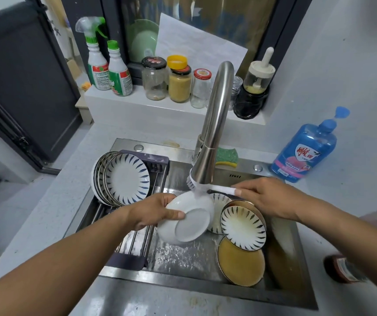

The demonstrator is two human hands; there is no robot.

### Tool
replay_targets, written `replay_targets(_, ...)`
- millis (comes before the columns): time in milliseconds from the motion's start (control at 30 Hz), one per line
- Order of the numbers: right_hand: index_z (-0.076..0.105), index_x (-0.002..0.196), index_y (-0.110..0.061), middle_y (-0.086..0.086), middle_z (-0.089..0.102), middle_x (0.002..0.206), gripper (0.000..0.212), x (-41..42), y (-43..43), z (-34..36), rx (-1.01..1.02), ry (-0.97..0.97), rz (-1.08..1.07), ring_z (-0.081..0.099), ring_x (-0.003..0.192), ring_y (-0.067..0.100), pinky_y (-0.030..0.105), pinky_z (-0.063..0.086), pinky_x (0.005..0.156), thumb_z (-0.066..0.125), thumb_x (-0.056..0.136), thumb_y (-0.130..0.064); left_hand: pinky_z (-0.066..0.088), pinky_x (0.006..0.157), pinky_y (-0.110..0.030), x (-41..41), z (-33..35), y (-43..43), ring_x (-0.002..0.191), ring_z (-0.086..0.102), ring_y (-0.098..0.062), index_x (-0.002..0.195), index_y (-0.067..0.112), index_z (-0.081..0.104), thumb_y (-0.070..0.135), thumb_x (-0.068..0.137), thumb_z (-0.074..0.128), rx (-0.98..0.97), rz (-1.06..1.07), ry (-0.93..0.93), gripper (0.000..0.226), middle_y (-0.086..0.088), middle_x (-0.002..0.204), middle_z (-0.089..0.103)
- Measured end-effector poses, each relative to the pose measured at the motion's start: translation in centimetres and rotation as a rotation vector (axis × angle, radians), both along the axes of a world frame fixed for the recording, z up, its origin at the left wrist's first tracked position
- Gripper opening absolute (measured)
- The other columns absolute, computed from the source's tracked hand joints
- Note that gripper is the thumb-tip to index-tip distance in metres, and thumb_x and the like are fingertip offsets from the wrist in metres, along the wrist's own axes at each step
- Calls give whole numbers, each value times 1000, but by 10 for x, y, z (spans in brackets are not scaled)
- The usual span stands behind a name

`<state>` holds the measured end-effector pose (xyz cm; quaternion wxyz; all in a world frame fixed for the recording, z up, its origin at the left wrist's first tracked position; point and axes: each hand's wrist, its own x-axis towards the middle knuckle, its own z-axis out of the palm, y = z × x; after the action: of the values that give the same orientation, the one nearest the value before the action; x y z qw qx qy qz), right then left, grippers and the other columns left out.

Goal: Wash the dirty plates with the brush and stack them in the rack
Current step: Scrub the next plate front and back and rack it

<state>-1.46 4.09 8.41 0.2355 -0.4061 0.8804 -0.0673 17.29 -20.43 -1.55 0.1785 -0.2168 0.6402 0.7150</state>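
The left hand (153, 212) gripped a white plate (187, 224) by its rim, underside showing, just below the faucet (215, 133). The right hand (267, 197) curled round the handle of the brush (223, 189), whose bristles sat behind the faucet's head above the plate. Clean plates (126, 179) stood on edge in the rack (156, 161) left of the faucet; dirty plates (243, 226) lay in the sink (183, 275) to its right.

A steel sink (160, 275) sits in a pale counter (46, 213). A rack (137, 245) spans it under the fingers of the left hand (151, 210). Dirty plates (242, 224) lie in the basin below the fingers of the right hand (272, 197); beyond those fingers a soap bottle (306, 153) stands on the counter.
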Motion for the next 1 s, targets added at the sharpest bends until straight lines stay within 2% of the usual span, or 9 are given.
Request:
replay_targets(100,46,135,-60,-19,70,103,42,6,6,13,73,151,108,62,90,4,37,59,77,35,96,-72,60,79,-38,1,-1,-1,103,72,-31,115,6,67,8,87,74,11,34,16,29,-16,112,74)
replay_targets(167,40,139,-59,-17,68,97,43,21,3,18,113,245,200,61,87,6,37,56,72,32,99,-70,58,89,-45,1,-2,1,109,69,-33,121,8,66,5,87,74,45,42,41,35,-16,117,73)
replay_targets(267,37,147,-51,-12,66,99,46,44,0,14,99,302,240,61,91,15,36,51,71,28,103,-63,59,87,-44,1,-3,13,111,69,-29,126,15,64,5,87,74,67,51,61,42,-9,119,73)
replay_targets(433,52,137,-47,-11,67,97,38,38,18,4,88,205,15,60,83,12,37,55,73,37,104,-58,57,86,-54,9,-15,28,105,71,-35,124,13,60,6,86,75,118,150,68,42,-15,116,72)
replay_targets(567,65,125,-43,-13,69,96,34,26,31,-4,106,54,-143,62,85,11,43,57,80,42,103,-55,59,80,-45,7,-18,39,109,68,-34,130,12,56,4,86,72,215,227,63,48,-15,119,71)
replay_targets(700,65,110,-40,-8,65,79,27,46,29,-11,82,64,-75,61,71,13,44,58,71,42,103,-53,58,86,-52,-1,-17,52,113,66,-35,131,11,56,7,94,63,271,235,52,38,-17,124,69)
replay_targets(767,63,110,-36,-7,66,83,31,60,27,-17,70,112,-25,61,75,14,42,54,70,38,103,-53,57,89,-55,-3,-17,56,117,64,-36,133,8,54,7,96,59,351,301,36,37,-21,130,64)
replay_targets(900,61,118,-33,-6,67,101,35,77,25,-22,67,114,-13,61,92,20,39,49,78,33,106,-50,60,80,-54,-4,-18,66,112,66,-37,136,2,51,6,103,47,572,508,-13,34,-26,126,66)
replay_targets(1000,57,129,-32,-4,68,104,36,92,25,-16,54,144,14,61,93,20,36,46,72,31,108,-47,63,67,-51,-6,-17,71,105,69,-40,138,-5,44,4,104,42,649,661,-51,35,-32,123,64)
